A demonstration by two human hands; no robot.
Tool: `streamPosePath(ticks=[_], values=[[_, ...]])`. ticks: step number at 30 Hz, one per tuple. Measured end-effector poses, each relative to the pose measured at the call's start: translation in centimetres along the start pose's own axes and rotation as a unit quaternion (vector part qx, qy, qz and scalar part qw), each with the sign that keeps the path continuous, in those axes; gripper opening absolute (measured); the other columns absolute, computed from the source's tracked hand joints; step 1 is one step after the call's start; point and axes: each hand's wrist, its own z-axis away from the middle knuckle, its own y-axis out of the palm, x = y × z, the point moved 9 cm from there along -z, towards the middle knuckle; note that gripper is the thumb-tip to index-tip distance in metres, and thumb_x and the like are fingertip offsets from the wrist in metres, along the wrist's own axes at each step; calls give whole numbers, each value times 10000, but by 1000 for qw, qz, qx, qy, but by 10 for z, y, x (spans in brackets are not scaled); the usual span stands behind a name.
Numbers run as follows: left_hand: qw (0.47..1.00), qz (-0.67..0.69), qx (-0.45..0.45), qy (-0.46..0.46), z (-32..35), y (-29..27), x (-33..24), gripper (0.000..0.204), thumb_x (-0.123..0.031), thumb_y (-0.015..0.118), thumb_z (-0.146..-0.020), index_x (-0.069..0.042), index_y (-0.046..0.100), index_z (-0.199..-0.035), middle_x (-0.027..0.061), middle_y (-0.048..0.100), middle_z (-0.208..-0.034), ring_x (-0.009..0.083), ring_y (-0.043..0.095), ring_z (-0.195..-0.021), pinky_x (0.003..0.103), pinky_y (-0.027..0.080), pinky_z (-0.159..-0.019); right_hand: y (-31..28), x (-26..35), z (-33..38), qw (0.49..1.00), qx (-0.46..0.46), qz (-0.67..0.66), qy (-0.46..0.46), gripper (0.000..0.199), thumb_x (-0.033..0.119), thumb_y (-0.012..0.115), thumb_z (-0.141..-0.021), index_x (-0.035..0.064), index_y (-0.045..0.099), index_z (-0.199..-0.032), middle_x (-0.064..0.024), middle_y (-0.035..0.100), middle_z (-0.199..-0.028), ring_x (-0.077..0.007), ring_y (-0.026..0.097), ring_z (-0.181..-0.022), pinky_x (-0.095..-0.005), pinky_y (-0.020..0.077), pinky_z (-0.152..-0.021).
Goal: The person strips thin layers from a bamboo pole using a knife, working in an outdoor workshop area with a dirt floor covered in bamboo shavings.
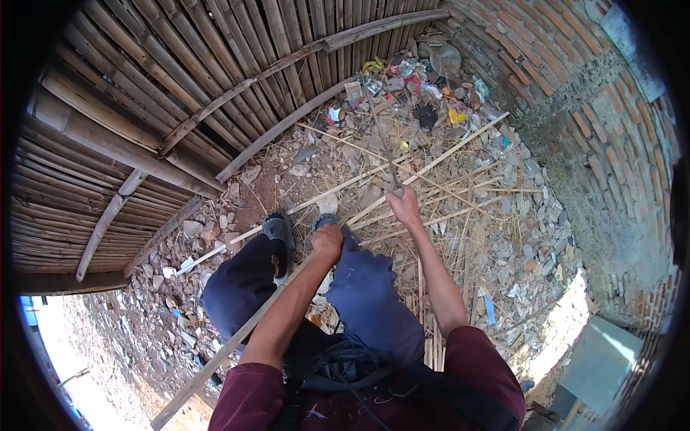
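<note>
From left of the frame's lower middle, the bare left forearm (293, 305) slants up to the left hand (328, 241), curled into a fist near the centre, while the right forearm (435, 271) leans inward to the right hand (404, 205), clenched slightly higher.

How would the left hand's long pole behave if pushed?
Probably stiff: the pole shows no obvious sag behind the left hand. Likely light for its length, looking slender. Its rear end may swing, reaching far past the grip.
</note>
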Motion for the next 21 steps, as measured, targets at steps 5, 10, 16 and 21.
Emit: streamPosePath(ticks=[5,10,16,21], values=[[1000,-6,-1,5,6,-12,-3,322,-190,502,-1059,-52,787,-1121,158,774,-1187,345,773,-1072,446,644,-852,-1,47,-2,984,29,-177,-13,249,182,698,-816,-59,650,-857,-162,657,-696,-294,619,-662,-409,486,-653],[1000,-13,-15,-24,10,4,10,318,-189,510,-1061,-68,802,-1092,138,789,-1174,303,781,-1067,422,647,-853,73,-182,108,913,240,153,292,479,347,588,-881,-22,720,-1156,-254,740,-983,-420,720,-896,-515,550,-847],[997,-35,61,6,15,26,6,300,-220,539,-1080,-105,810,-1139,132,782,-1207,269,780,-1085,410,653,-828,75,-187,130,936,173,276,135,388,344,555,-893,19,762,-928,-291,715,-955,-501,679,-941,-571,539,-897],[998,5,35,-60,-5,47,16,274,-226,574,-1076,-111,802,-1176,109,775,-1240,292,769,-1115,423,654,-823,44,-177,112,969,74,178,158,374,323,696,-778,-50,683,-759,-199,664,-681,-300,713,-697,-451,541,-699]])
